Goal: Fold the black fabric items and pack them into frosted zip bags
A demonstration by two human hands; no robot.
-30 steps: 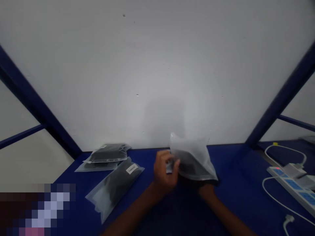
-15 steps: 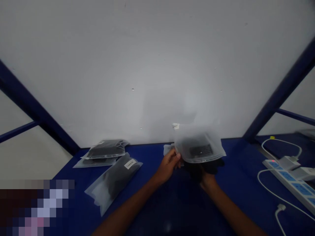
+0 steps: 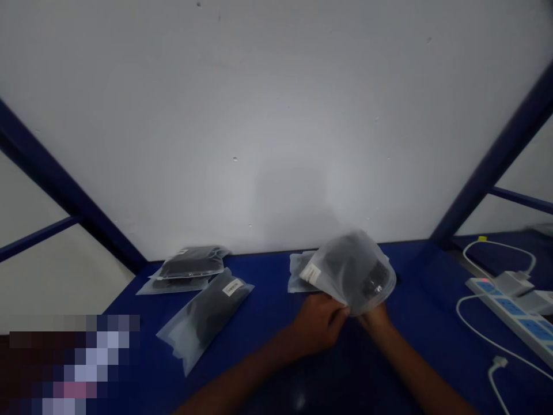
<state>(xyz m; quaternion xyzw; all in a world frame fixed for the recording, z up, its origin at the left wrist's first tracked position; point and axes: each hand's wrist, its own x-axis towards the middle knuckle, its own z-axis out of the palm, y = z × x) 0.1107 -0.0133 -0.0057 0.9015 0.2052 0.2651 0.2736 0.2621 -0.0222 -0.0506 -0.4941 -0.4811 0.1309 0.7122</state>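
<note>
A frosted plastic bag (image 3: pixel 345 271) with a white label on its left corner is held up, tilted, above the blue table. Something black shows through its side. My left hand (image 3: pixel 322 323) pinches the lower edge of this bag between thumb and fingers. Behind and below the bag is my right hand (image 3: pixel 374 317), with the wrist in sight and the fingers hidden by the plastic. A bit of dark material shows past the bag's right edge. Another frosted bag (image 3: pixel 296 274) lies flat on the table behind it.
Several filled frosted bags lie at the left: two stacked near the wall (image 3: pixel 192 262) and a labelled one (image 3: pixel 207 323) in front. On the right are a power strip (image 3: pixel 512 311) with plugged adapters and white cables (image 3: pixel 479 331). Blue frame posts stand at both sides.
The bag has tipped and turned, with its label corner now lower. My left hand has moved right and down to its lower edge. The black item under the bag is now mostly out of direct sight.
</note>
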